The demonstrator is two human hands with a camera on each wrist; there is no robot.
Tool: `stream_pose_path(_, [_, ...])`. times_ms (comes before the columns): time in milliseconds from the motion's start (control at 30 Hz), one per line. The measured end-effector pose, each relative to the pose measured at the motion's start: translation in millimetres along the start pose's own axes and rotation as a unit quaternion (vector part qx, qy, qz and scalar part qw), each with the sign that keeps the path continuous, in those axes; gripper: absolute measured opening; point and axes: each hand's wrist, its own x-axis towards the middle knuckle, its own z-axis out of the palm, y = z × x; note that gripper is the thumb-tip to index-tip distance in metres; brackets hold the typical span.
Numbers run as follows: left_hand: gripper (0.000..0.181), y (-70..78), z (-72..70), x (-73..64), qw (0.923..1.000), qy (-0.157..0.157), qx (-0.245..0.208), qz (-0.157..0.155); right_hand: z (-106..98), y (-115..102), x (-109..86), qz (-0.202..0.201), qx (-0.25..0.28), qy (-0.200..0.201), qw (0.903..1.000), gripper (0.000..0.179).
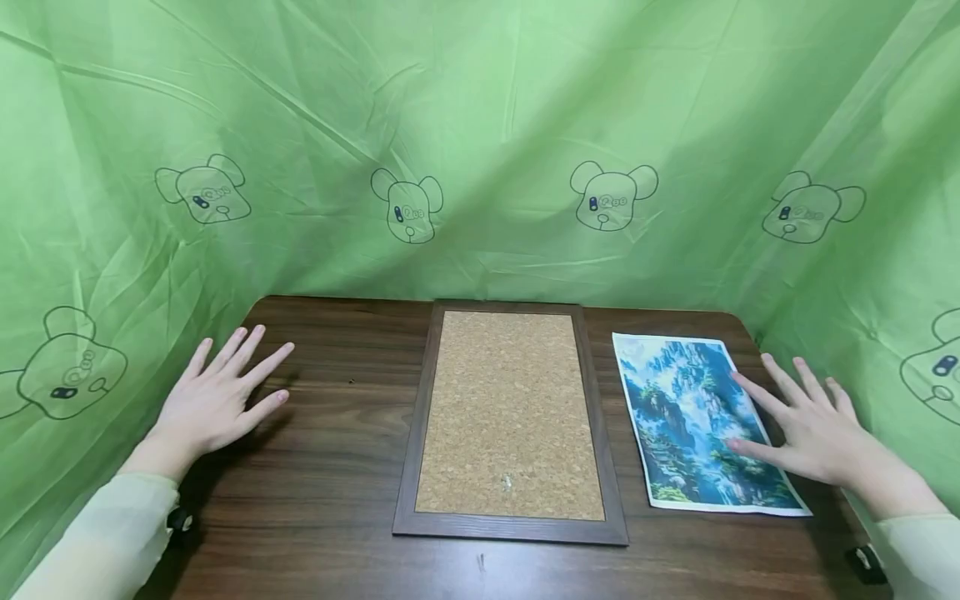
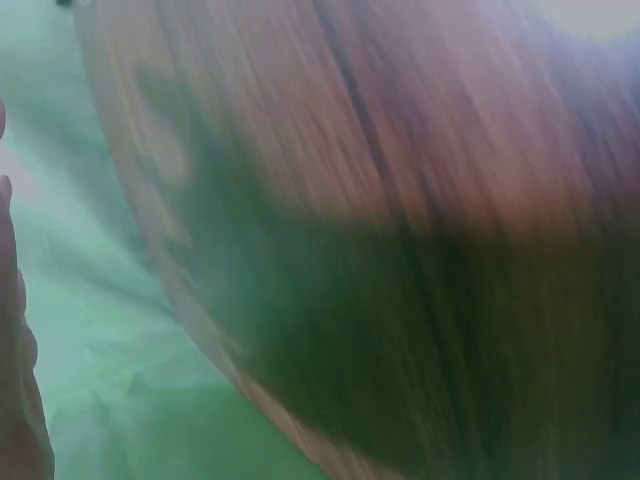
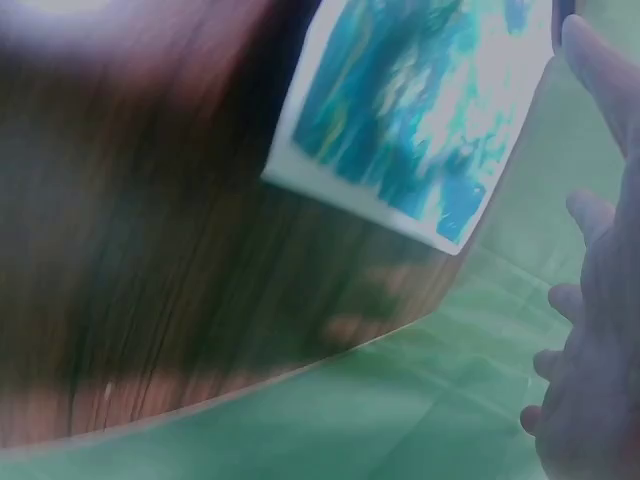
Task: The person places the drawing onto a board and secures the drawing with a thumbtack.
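A framed cork board [image 1: 510,408] with a dark brown wooden border lies flat in the middle of the table. To its right is a sheet printed with a blue-green waterfall landscape [image 1: 697,425], white-edged; the right wrist view shows part of this print [image 3: 400,110] too. My left hand [image 1: 217,392] is spread with straight fingers above the left part of the table, holding nothing. My right hand [image 1: 810,425] is spread above the print's right edge, its thumb and forefinger overlapping the picture; whether they touch it I cannot tell. Small, unclear clear-looking bits [image 1: 507,482] lie on the cork near its lower edge.
The dark wood-grain table [image 1: 330,483] has rounded far corners. Green cloth [image 1: 495,100] with bear-head outlines hangs behind it and along both sides. A small mark [image 1: 482,562] shows on the table in front of the frame. Both wrists wear dark devices under pale sleeves.
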Motion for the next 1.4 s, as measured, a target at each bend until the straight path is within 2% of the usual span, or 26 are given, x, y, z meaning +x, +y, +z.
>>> stream_pose_path(233, [0.08,30.8,-5.2,14.0,0.9996,0.007,-0.027,0.0,-3.3,-15.8,6.4,0.029,0.056,-0.025,0.9977,0.117])
stream_pose_path(433, [0.082,59.8,-11.2,28.2,0.9978,0.008,-0.065,-0.008,-1.6,-29.1,13.0,0.027,0.107,-0.019,0.9937,0.124])
stream_pose_path(567, [0.081,78.0,-9.3,41.4,0.9943,0.013,-0.106,-0.006,1.2,-33.5,19.9,0.043,0.158,-0.014,0.9865,0.125])
stream_pose_path(800, [0.079,107.6,-4.5,66.5,0.9731,0.008,-0.23,0.0,-1.4,-31.5,27.4,0.075,0.243,0.016,0.9669,0.124])
stream_pose_path(967, [0.082,124.3,5.6,78.9,0.9596,0.01,-0.281,0.015,1.5,-28.0,27.5,0.104,0.271,0.003,0.957,0.124])
stream_pose_path(1267, [0.096,149.4,17.3,101.4,0.9393,-0.025,-0.341,0.029,31.2,-17.6,28.4,0.117,0.289,-0.004,0.9501,0.124])
stream_pose_path(1400, [0.097,159.4,20.7,107.6,0.9293,-0.043,-0.366,0.024,39.1,-12.3,30.8,0.121,0.282,-0.003,0.9516,0.126])
